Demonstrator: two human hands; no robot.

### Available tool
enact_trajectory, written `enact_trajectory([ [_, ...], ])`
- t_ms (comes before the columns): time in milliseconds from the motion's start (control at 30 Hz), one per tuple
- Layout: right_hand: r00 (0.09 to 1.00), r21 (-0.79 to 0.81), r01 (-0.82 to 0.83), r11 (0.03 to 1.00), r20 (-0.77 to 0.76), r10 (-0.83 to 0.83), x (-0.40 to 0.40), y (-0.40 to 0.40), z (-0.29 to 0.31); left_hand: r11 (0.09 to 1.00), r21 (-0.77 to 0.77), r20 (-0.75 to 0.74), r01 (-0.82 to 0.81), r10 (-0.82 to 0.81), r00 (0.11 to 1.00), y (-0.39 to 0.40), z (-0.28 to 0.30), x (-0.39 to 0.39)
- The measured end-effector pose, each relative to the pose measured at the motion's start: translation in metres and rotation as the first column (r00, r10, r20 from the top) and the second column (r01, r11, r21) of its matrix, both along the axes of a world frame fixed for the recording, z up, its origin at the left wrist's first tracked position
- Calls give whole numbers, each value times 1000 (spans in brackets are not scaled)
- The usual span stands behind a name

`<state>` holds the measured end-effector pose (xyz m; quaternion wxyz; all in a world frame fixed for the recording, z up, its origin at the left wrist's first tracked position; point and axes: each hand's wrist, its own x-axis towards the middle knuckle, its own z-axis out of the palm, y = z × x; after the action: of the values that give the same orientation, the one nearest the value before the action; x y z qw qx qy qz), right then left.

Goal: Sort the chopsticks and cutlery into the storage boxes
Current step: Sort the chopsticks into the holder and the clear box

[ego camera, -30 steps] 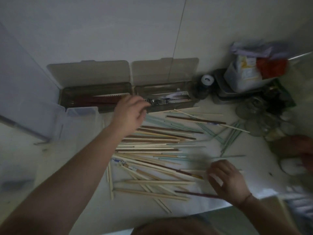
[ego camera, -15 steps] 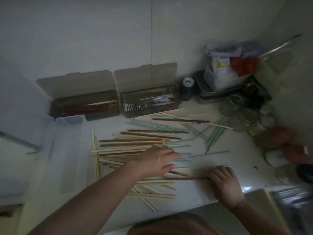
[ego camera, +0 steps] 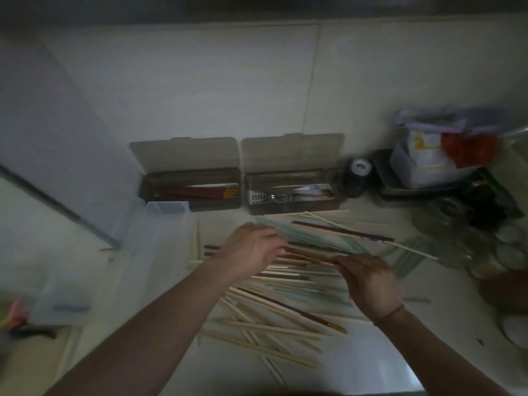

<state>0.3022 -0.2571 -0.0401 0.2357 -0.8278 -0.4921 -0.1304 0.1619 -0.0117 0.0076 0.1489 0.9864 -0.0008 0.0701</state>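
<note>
Dark chopstick [ego camera: 310,254] lying crosswise between hands: right hand [ego camera: 368,281] pinching one end, left hand [ego camera: 251,252] open, fingers at the other.

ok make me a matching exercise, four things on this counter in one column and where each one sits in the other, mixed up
Things
1. red chopsticks with yellow tips
2. metal forks
3. pale green chopsticks
4. small dark jar with white cap

Places
A. loose on the white counter, in front of the boxes
B. inside the left smoky plastic storage box
C. right of the right smoky plastic storage box
D. inside the right storage box

Pairs: 1-B, 2-D, 3-A, 4-C
</note>
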Motion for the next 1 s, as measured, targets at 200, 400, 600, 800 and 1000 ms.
enact_trajectory([
  [200, 988, 30, 120, 992, -106, -116, 7, 100, 17, 747, -43, 2, -663, 664, 748, 69, -15, -56],
  [400, 985, -149, 128, 981, -99, -143, -1, 235, 26, 663, 20, -120, -749, 745, 656, 90, -38, -104],
  [600, 994, -403, 81, 912, -39, -106, -23, 320, 4, 689, -27, -127, -724, 716, 686, 95, -52, -111],
  [800, 991, -418, -13, 908, -127, -44, -24, 335, -3, 720, -80, -133, -690, 678, 723, 93, -59, -105],
  [1000, 967, 61, 174, 983, -197, -159, 14, 263, 8, 791, -9, -12, -611, 611, 791, 92, -52, -96],
])
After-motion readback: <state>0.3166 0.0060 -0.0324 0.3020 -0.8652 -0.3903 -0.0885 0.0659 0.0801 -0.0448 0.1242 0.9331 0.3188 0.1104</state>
